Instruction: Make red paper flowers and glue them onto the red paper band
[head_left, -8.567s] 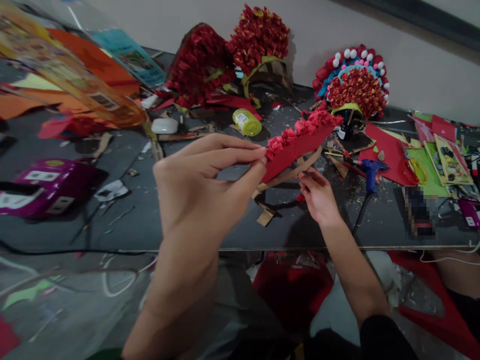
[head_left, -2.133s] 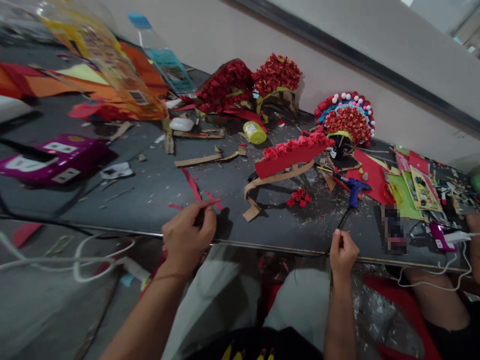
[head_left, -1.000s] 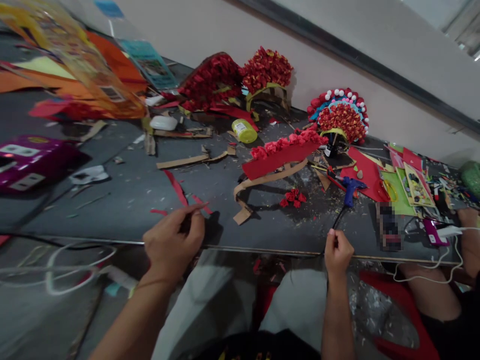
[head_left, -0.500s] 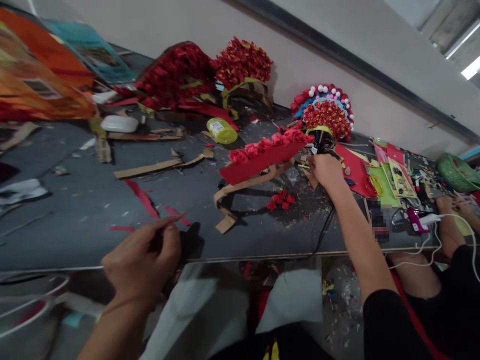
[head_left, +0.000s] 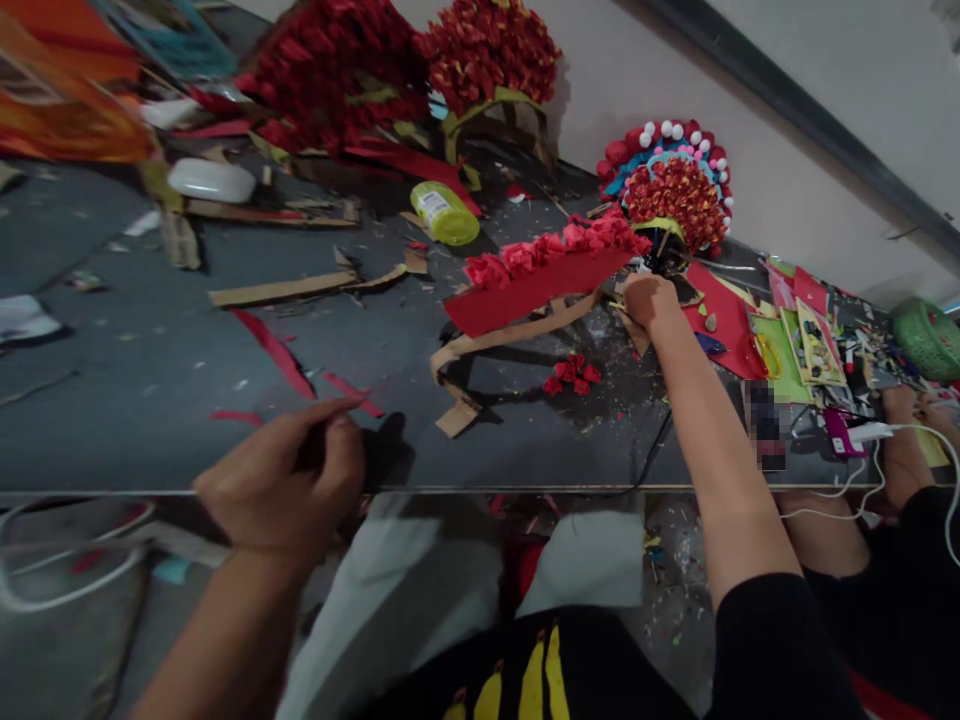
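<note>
My left hand (head_left: 281, 475) hovers over the table's front edge. Its fingers are curled, with the index finger reaching toward some red paper strips (head_left: 274, 352); anything inside is hidden. Further off, my right hand (head_left: 651, 300) is closed at a black object (head_left: 664, 248) with a white label, mostly covered by the fingers. Left of that hand lies a red paper band (head_left: 532, 292) edged with red paper flowers (head_left: 555, 250), with a bent cardboard strip (head_left: 517, 338) under it. A small cluster of red flowers (head_left: 572, 374) rests nearer me.
Red flowered headpieces (head_left: 491, 50) and a fan-shaped one with white balls (head_left: 675, 190) stand along the wall. A yellow-green jar (head_left: 446, 213) lies on its side. Yellow-handled scissors (head_left: 766, 352) and a purple device (head_left: 844, 432) are right. Another person's hands (head_left: 904, 410) work beyond.
The view has tilted down, so the far objects sit higher in the picture. My right hand stays at the black object; my left hand keeps nearly the same pose.
</note>
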